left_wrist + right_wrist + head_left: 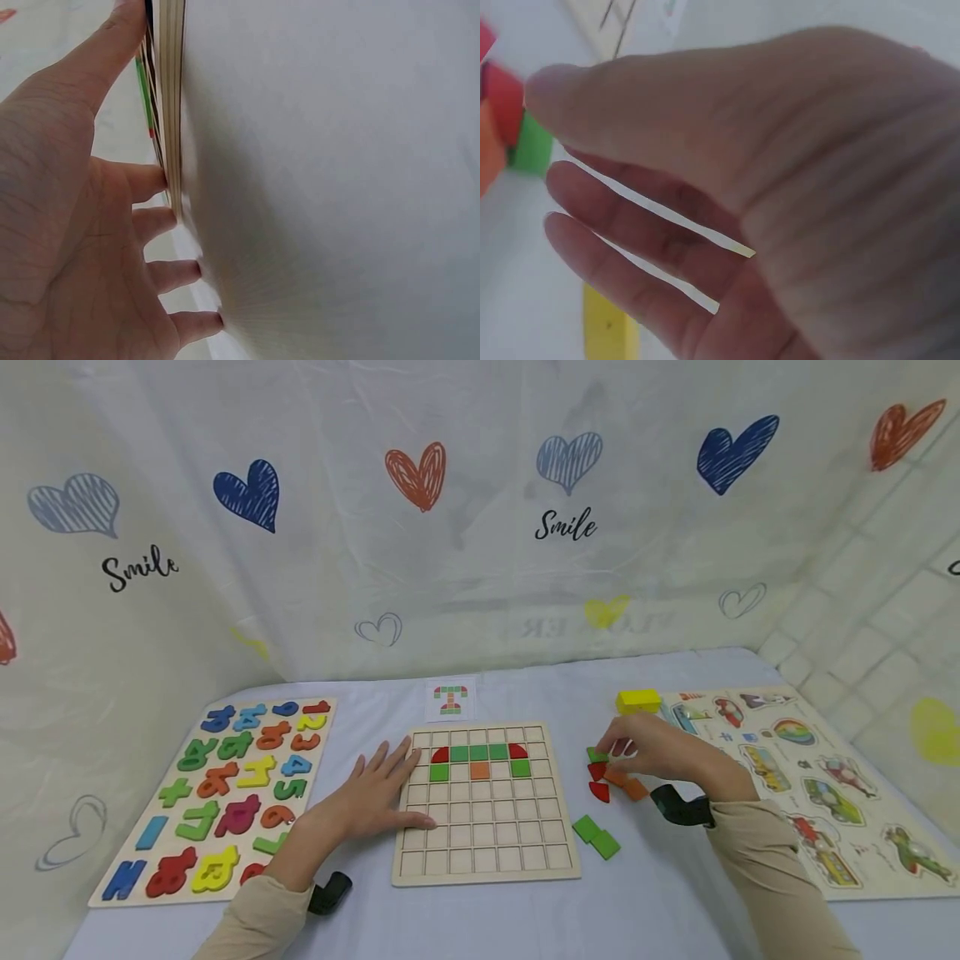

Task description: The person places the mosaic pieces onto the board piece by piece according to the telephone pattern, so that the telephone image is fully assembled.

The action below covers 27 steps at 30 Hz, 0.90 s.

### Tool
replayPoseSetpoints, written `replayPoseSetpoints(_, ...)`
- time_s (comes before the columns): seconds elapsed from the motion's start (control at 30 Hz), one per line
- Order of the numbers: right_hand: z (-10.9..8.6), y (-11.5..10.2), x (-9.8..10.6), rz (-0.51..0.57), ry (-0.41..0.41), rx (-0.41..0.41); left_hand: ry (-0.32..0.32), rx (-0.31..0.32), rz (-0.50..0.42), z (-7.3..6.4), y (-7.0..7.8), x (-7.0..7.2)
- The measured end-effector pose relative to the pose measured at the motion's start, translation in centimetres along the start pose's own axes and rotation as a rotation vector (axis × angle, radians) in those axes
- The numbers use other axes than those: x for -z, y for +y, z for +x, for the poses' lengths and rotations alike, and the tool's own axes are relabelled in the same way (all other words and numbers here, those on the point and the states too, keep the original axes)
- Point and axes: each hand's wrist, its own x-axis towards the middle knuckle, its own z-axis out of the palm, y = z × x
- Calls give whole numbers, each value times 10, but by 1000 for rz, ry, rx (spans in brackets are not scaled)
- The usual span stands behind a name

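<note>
A wooden grid board (480, 835) lies in the middle of the table. In its upper rows are green squares (478, 752), an orange square (479, 770) and red quarter-round pieces (441, 755). My left hand (360, 806) is spread at the board's left edge, fingertips and thumb touching it; the left wrist view shows the fingers (154, 223) against that edge. Over a small pile of red, green and orange pieces (636, 789) hovers my right hand (660, 750), fingers loosely bent. In the right wrist view its thumb (592, 97) is beside the pieces, with nothing visible held.
A pattern card (451, 700) lies behind the board. Two loose green squares (596, 837) sit right of it. A number-and-symbol puzzle (225, 802) is at left, a picture puzzle (810, 793) at right. Yellow blocks (638, 701) stand behind my right hand.
</note>
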Motion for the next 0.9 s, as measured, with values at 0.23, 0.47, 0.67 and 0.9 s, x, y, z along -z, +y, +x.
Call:
replayPoseSetpoints(0.23,-6,22,-9,17,-32,-63,-1,11,8,0,0,1)
replayPoseSetpoints(0.47,4,22,-13,50,-42,-110,-3,12,1,-1,1,2)
replayPoseSetpoints(0.67,11,20,-11,44,-54,-172,-4,11,13,1,1,1)
replayPoseSetpoints(0.9,14,21,-11,37,-65,-161,-7,15,19,1,-1,0)
